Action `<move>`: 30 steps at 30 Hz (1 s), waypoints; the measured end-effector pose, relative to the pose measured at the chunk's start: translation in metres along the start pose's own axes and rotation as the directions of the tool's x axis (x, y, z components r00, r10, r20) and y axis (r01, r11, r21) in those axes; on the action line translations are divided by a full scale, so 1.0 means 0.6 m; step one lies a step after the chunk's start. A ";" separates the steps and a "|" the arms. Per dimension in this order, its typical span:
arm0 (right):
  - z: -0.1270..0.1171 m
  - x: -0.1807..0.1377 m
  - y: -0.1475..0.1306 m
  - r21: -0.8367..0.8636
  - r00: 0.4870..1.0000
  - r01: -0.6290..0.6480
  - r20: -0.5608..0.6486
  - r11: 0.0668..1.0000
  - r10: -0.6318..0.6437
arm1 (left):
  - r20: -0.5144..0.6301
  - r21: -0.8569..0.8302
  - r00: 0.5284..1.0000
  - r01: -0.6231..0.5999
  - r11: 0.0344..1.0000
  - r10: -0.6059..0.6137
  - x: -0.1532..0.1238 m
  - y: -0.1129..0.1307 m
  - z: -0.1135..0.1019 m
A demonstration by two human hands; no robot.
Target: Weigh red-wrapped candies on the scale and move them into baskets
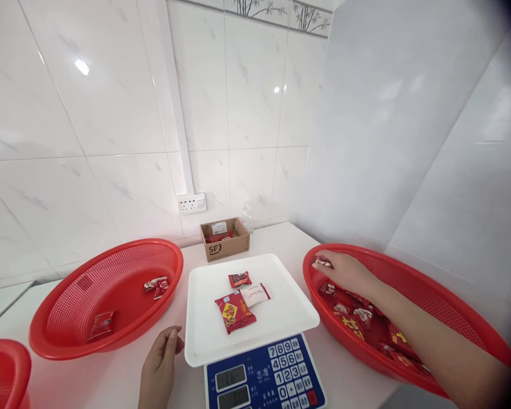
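Right hand (346, 274) lay in the red basket (434, 301) at the frame's right, fingers together on a snack packet (322, 262).
Grip unclear; the packet seemed light, crinkly and slippery, best pinched by an edge seam. Left hand (162, 362) rested loosely curled, empty.

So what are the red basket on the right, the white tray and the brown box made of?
The red basket looks like glossy plastic: shiny rim, walls of fine moulded mesh. The white tray seems smooth plastic with a soft sheen, though coated metal is possible. The brown box looks like matte cardboard, with open flaps.
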State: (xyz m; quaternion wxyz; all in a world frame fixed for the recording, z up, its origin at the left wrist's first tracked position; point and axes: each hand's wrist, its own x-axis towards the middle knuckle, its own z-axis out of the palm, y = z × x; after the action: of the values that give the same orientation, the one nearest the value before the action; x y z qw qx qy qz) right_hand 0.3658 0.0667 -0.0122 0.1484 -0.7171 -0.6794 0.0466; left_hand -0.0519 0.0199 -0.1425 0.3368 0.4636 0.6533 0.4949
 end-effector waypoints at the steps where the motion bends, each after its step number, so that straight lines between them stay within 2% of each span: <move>1: -0.006 -0.010 -0.024 0.023 0.999 0.036 0.003 0.999 -0.036 | 0.003 -0.001 1.000 -0.002 1.000 0.002 0.001 -0.002 0.000; 6: 0.001 -0.062 -0.129 0.138 0.979 0.176 0.076 0.975 -0.188 | -0.001 0.002 1.000 -0.013 1.000 0.013 0.001 0.000 -0.001; 10: 0.044 -0.080 -0.167 0.231 0.964 0.220 0.099 0.948 -0.247 | -0.002 0.003 1.000 -0.023 1.000 0.023 -0.001 0.006 -0.001; 15: 0.080 -0.075 -0.185 0.331 0.973 0.182 0.076 0.926 -0.219 | -0.024 -0.007 1.000 -0.014 1.000 0.014 -0.004 0.010 -0.001; 23: 0.084 -0.080 -0.203 0.332 0.946 0.216 0.163 0.918 -0.281 | 0.002 0.008 1.000 0.003 1.000 -0.004 -0.007 0.014 -0.001; 30: 0.098 -0.054 -0.199 0.270 0.967 0.153 0.158 0.951 -0.200 | 0.005 0.015 1.000 -0.009 1.000 0.009 -0.007 0.018 0.000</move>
State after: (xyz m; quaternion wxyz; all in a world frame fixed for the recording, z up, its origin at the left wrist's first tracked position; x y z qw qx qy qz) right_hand 0.2330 0.0472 -0.0395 0.1797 -0.6208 -0.7401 0.1861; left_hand -0.0476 0.0167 -0.1322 0.3329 0.4702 0.6541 0.4902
